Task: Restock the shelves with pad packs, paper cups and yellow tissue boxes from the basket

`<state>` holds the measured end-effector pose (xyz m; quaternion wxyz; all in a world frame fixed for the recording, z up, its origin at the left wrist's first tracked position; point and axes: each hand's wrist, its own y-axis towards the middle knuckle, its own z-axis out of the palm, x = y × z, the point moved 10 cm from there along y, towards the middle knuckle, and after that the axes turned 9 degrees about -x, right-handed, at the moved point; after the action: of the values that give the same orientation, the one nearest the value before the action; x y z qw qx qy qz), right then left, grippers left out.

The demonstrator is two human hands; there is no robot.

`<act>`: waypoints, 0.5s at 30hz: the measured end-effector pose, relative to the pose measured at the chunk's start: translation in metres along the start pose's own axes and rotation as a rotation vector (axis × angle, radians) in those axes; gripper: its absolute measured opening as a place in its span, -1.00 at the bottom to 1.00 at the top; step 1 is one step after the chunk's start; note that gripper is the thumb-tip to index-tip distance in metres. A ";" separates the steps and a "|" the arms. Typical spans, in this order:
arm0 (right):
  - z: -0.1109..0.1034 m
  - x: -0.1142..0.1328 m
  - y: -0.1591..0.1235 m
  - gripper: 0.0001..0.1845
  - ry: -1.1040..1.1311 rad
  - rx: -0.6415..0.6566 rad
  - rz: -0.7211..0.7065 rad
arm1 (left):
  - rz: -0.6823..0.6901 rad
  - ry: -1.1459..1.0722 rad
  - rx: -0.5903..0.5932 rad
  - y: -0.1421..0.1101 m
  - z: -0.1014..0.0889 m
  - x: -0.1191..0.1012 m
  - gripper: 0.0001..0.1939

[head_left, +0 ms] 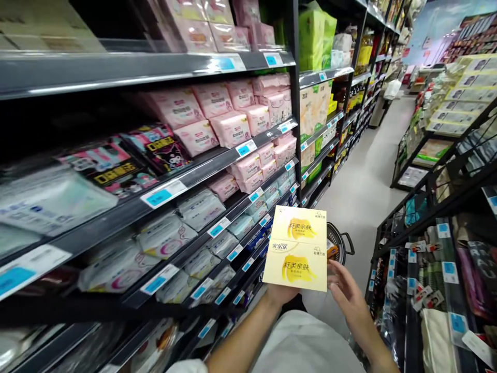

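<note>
Two flat yellow-and-cream packets of Anerle (安尔乐) sanitary pads (297, 248), stacked or printed as one pair, are raised in front of me. My left hand (281, 295) supports them from below, and the packets hide most of its fingers. My right hand (345, 295) sits at their lower right edge with its fingers spread, and its fingertips are at or very near the packet. Behind the packets, a round dark wire basket (339, 241) with a curved handle is partly hidden, with something orange inside.
Black store shelves (155, 207) with blue price tags and pink and white packets fill the left side. A rack of hanging goods (427, 274) stands close on the right. A pale floor aisle (361, 176) runs ahead between them.
</note>
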<state>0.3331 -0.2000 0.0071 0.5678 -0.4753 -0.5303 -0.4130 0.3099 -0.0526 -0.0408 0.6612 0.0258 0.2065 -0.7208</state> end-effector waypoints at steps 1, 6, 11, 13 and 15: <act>0.006 0.005 -0.004 -0.32 0.001 0.040 -0.008 | -0.001 0.012 -0.004 -0.003 -0.002 0.002 -0.28; 0.020 0.014 -0.023 -0.31 0.053 0.121 0.014 | 0.108 0.003 0.035 -0.017 -0.008 -0.005 -0.40; 0.016 0.018 -0.031 -0.31 0.149 0.119 -0.025 | 0.110 -0.027 0.062 -0.029 -0.002 -0.006 -0.52; 0.015 0.020 -0.034 -0.31 0.170 0.125 -0.038 | 0.093 -0.041 0.019 -0.033 0.002 -0.005 -0.55; 0.012 0.022 -0.037 -0.31 0.173 0.122 -0.043 | 0.087 -0.053 -0.029 -0.036 0.007 -0.005 -0.57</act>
<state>0.2968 -0.1952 0.0323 0.6303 -0.3911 -0.5133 -0.4316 0.2776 -0.0483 -0.0238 0.6976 0.0059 0.1980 -0.6886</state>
